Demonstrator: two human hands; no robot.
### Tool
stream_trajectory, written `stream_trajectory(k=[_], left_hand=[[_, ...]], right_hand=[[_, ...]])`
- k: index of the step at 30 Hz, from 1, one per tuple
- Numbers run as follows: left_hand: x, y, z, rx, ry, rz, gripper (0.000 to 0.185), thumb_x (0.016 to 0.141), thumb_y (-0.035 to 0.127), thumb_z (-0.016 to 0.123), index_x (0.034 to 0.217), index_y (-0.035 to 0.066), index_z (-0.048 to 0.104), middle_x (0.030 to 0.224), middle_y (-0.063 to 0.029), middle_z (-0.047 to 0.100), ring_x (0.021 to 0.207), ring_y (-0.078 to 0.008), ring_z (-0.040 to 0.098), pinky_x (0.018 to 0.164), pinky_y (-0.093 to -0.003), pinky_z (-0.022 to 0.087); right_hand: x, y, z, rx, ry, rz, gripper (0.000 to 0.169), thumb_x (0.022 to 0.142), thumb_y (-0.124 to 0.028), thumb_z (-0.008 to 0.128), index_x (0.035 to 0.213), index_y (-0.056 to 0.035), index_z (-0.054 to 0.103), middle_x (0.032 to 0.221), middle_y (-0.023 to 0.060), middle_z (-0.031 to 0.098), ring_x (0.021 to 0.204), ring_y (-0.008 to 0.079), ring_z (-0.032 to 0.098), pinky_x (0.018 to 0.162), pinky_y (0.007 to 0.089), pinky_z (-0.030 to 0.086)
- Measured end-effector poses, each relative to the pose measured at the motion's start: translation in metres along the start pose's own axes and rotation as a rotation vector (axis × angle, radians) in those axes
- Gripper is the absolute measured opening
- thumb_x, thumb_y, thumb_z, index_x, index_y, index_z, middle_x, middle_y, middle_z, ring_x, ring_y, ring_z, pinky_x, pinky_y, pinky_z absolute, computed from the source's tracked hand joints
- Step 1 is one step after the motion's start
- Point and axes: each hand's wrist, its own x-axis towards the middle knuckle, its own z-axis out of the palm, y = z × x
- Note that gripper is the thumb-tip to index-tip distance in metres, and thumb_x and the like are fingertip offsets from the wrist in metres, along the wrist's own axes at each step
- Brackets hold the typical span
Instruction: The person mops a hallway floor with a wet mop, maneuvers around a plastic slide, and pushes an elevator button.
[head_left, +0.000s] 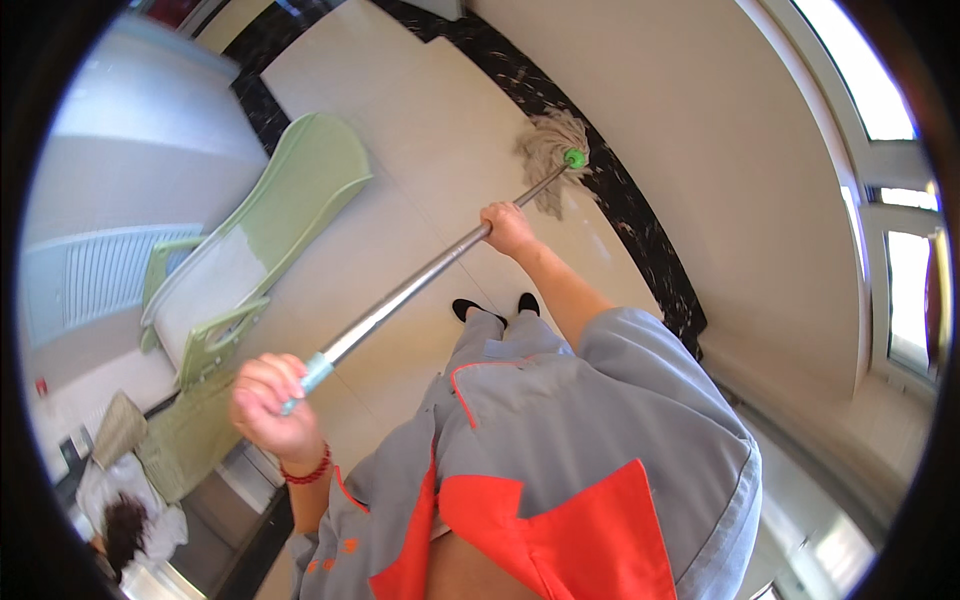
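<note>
A string mop with a steel handle (411, 288) slants across the view, from lower left to upper right. My left hand (274, 405) is closed around the light-blue grip (317, 373) at its upper end. Farther down the metal shaft, my right hand (509, 227) grips it from above. The grey-beige mop head (553, 142), joined by a green socket (574, 158), lies spread on the tiled floor (420, 172). Its strands reach onto the black marble border strip (626, 202) along the wall.
A green and white plastic slide (255, 247) stands at the left, near a louvred panel (127, 259). Beyond it are a green bench-like surface (187, 442) and a person (139, 517) at the lower left. A beige wall (712, 150) with windows (862, 75) rises at the right.
</note>
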Motion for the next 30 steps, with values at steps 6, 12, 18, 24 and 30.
stream_trajectory(k=[6,12,18,24,30], left_hand=[[0.058,0.023,0.068,-0.149,-0.380,-0.074,0.039,0.093,0.028,0.034,0.057,0.013,0.029,0.055,0.0005,0.031,0.048,-0.0109,0.033,0.051,-0.0274,0.032],[0.015,-0.039,0.154,-0.344,-0.659,-0.327,0.042,0.089,0.031,0.042,0.055,0.010,0.032,0.054,-0.0024,0.036,0.047,-0.0130,0.039,0.051,-0.0301,0.040],[-0.086,-0.080,0.191,-0.368,-0.710,-0.653,0.044,0.089,0.029,0.045,0.051,0.009,0.033,0.053,-0.0040,0.039,0.050,-0.0153,0.042,0.057,-0.0340,0.042],[-0.069,-0.013,0.139,-0.387,-0.732,-0.364,0.041,0.089,0.026,0.040,0.053,0.010,0.030,0.054,-0.0023,0.033,0.049,-0.0145,0.036,0.054,-0.0323,0.039],[-0.066,0.069,0.022,-0.285,-0.668,0.013,0.041,0.090,0.026,0.035,0.053,0.012,0.028,0.053,-0.0014,0.033,0.047,-0.0132,0.034,0.050,-0.0298,0.037]], right_hand=[[-0.080,-0.002,-0.055,0.080,0.201,0.251,0.015,0.060,-0.012,0.065,0.063,-0.0086,0.051,0.070,0.0062,0.055,0.078,0.0285,0.052,0.067,0.0396,0.040],[-0.236,0.071,-0.054,0.064,0.464,0.484,0.019,0.056,-0.009,0.068,0.062,-0.0062,0.050,0.064,0.0121,0.052,0.066,0.0340,0.051,0.057,0.0419,0.039],[-0.368,0.124,-0.035,-0.049,0.477,0.748,0.014,0.058,-0.003,0.065,0.063,-0.0047,0.052,0.065,0.0142,0.053,0.066,0.0354,0.051,0.060,0.0425,0.041],[-0.324,0.064,-0.034,-0.007,0.559,0.639,0.013,0.057,-0.004,0.064,0.068,-0.0082,0.057,0.069,0.0124,0.056,0.072,0.0335,0.052,0.064,0.0416,0.041],[-0.237,-0.033,0.011,0.064,0.662,0.366,0.013,0.055,-0.009,0.067,0.063,-0.0116,0.057,0.066,0.0090,0.057,0.069,0.0318,0.054,0.060,0.0419,0.040]])
